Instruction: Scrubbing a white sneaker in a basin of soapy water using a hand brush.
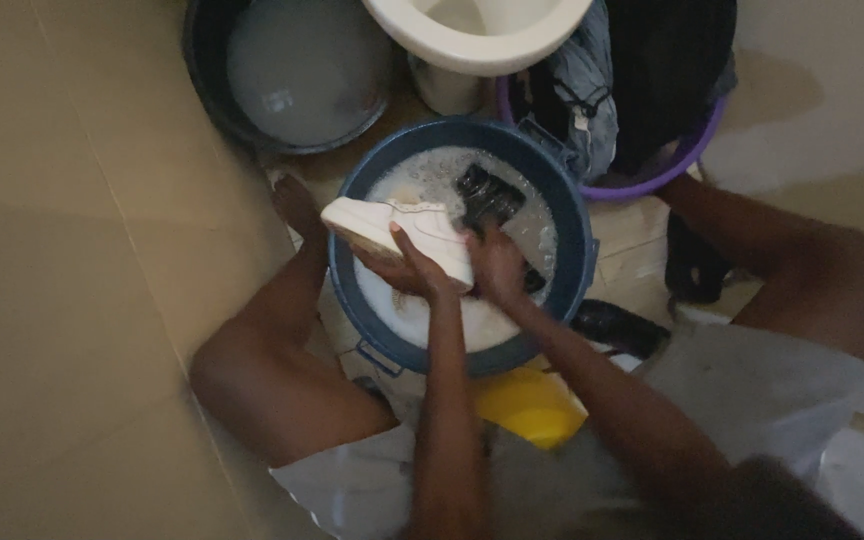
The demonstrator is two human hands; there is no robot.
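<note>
— shoe [397,228], where's it sitting?
— white one, lifted over the blue basin [577,250], tilted, with its toe end sticking out past the rim to the left. soapy foam [422,180] fills the basin under it.
— who's got it?
— the left hand [407,270] cups it from below, fingers curled up round the side, thumb lying over the upper. firmly closed on it.
— and the other?
— the right hand [497,268] is pressed against the shoe's heel end, fingers bent. i can't tell if they grip the shoe or something small against it.
— anything else in the suds?
— a dark shoe [487,195] lying in the foam, just behind the hands.
— around the basin?
— a dark bucket [207,90] of cloudy water up left, a white toilet bowl [472,40] at the top, a purple tub [687,155] stuffed with dark clothes to the right. a yellow object [532,405] sits between the person's knees, touching the basin's near side. tan tile floor [62,300].
</note>
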